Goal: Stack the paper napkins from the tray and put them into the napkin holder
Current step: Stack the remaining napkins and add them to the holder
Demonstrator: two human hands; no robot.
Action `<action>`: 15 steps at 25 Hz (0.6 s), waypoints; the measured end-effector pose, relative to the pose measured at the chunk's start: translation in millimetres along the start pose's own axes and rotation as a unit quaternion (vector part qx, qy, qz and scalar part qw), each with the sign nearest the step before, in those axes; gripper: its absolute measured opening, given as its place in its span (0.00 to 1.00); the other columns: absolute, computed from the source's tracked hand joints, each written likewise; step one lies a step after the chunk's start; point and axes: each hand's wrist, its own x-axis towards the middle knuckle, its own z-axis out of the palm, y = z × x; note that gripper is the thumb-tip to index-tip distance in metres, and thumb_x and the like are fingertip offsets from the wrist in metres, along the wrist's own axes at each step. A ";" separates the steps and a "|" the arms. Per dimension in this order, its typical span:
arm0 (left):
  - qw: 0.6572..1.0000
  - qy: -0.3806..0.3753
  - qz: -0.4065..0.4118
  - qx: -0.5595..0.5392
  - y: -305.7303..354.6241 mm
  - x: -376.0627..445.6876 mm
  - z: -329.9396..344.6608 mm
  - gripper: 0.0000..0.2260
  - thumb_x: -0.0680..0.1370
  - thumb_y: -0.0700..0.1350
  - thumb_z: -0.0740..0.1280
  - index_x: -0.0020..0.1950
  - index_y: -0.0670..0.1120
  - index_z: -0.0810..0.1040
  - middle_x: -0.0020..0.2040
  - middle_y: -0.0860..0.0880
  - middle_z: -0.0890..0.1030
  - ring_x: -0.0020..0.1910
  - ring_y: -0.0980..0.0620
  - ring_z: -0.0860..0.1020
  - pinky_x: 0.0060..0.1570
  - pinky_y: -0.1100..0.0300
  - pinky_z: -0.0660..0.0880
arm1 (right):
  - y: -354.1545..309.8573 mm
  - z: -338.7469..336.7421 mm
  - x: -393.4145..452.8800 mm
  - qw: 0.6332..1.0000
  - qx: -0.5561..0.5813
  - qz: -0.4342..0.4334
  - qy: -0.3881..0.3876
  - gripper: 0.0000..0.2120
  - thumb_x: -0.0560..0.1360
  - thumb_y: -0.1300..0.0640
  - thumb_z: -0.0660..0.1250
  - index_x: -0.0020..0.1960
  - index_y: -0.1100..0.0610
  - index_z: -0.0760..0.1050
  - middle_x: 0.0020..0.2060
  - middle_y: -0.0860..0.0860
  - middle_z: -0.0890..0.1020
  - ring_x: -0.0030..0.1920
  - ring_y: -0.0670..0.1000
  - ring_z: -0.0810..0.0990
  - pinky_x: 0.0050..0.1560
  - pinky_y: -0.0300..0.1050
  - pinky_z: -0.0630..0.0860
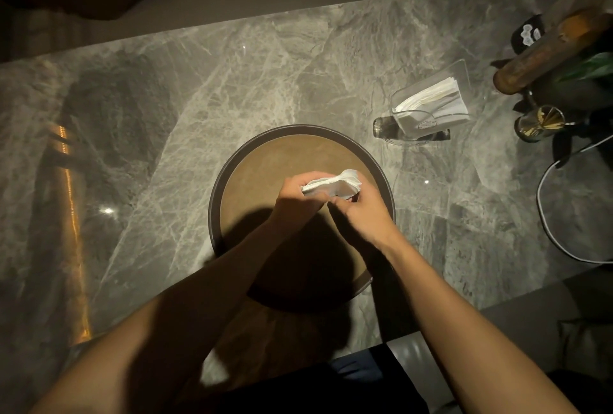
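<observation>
Head view is showing both hands meeting over the round brown tray [238, 161] on the marble table [232, 65]. Left hand [298, 196] is pinching a small white stack of paper napkins [333, 184] along its edge, while right hand [361, 211] is closing on the stack's near corner, squaring it. Napkins look light, soft and floppy, likely to fan apart, so gripping flat across both faces seems safest. Clear napkin holder [428, 105], already holding some napkins, is standing well apart to the right.
</observation>
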 end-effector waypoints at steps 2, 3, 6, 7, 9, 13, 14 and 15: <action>1.000 0.010 -0.005 0.008 2.3 2.0 2.1 0.11 0.70 0.38 0.70 0.51 0.45 0.82 0.42 0.56 0.85 0.41 0.62 0.81 0.47 0.62 0.77 | -1.0 -5.3 0.0 1.000 0.001 -0.010 0.005 0.12 0.78 0.66 0.72 0.61 0.57 0.79 0.47 0.45 0.83 0.45 0.35 0.80 0.48 0.29 0.73; 1.000 0.016 -0.006 0.013 6.1 3.7 3.3 0.12 0.70 0.38 0.70 0.53 0.42 0.82 0.44 0.53 0.85 0.41 0.63 0.81 0.48 0.63 0.77 | -2.0 -8.9 0.1 1.000 0.003 -0.011 0.009 0.11 0.78 0.64 0.72 0.60 0.55 0.80 0.47 0.44 0.84 0.45 0.35 0.81 0.49 0.30 0.74; 0.998 0.039 -0.036 0.026 19.5 12.0 7.7 0.13 0.74 0.36 0.73 0.58 0.42 0.80 0.50 0.46 0.83 0.46 0.60 0.82 0.48 0.63 0.78 | -6.2 -25.3 -0.9 1.000 -0.003 0.013 0.022 0.10 0.77 0.59 0.73 0.57 0.51 0.83 0.48 0.46 0.87 0.50 0.47 0.85 0.52 0.45 0.80; 0.997 0.051 -0.066 0.000 25.3 15.1 10.2 0.12 0.75 0.35 0.72 0.58 0.44 0.80 0.52 0.46 0.83 0.48 0.56 0.83 0.49 0.61 0.80 | -8.8 -31.6 -1.5 0.999 -0.003 0.025 0.021 0.09 0.77 0.57 0.72 0.57 0.53 0.84 0.48 0.48 0.87 0.50 0.51 0.86 0.50 0.48 0.81; 0.987 0.068 -0.123 -0.076 41.8 18.9 18.2 0.12 0.76 0.36 0.72 0.59 0.44 0.79 0.54 0.44 0.84 0.53 0.46 0.83 0.54 0.51 0.81 | -14.9 -43.8 -3.3 0.999 -0.004 0.042 0.007 0.10 0.80 0.52 0.71 0.58 0.55 0.82 0.49 0.49 0.86 0.49 0.51 0.85 0.46 0.44 0.80; 0.987 0.053 -0.118 -0.100 63.4 27.9 38.5 0.16 0.75 0.43 0.74 0.61 0.42 0.80 0.55 0.42 0.85 0.55 0.42 0.84 0.57 0.43 0.80 | -28.4 -62.9 -6.2 0.999 0.028 0.042 -0.020 0.14 0.83 0.48 0.65 0.66 0.51 0.78 0.54 0.48 0.85 0.51 0.46 0.84 0.48 0.41 0.78; 0.987 0.051 -0.113 -0.104 66.7 31.2 43.9 0.17 0.74 0.45 0.74 0.61 0.42 0.80 0.55 0.42 0.85 0.55 0.42 0.84 0.58 0.41 0.80 | -31.5 -67.4 -7.1 0.998 0.039 0.047 -0.020 0.14 0.83 0.49 0.65 0.66 0.51 0.77 0.53 0.49 0.85 0.48 0.46 0.84 0.45 0.40 0.78; 0.987 0.053 -0.108 -0.103 72.1 34.2 49.7 0.18 0.74 0.46 0.74 0.61 0.42 0.80 0.55 0.42 0.85 0.55 0.41 0.84 0.58 0.41 0.80 | -36.3 -72.5 -8.4 0.997 0.053 0.052 -0.017 0.13 0.84 0.50 0.64 0.66 0.52 0.76 0.51 0.50 0.86 0.45 0.47 0.84 0.42 0.38 0.78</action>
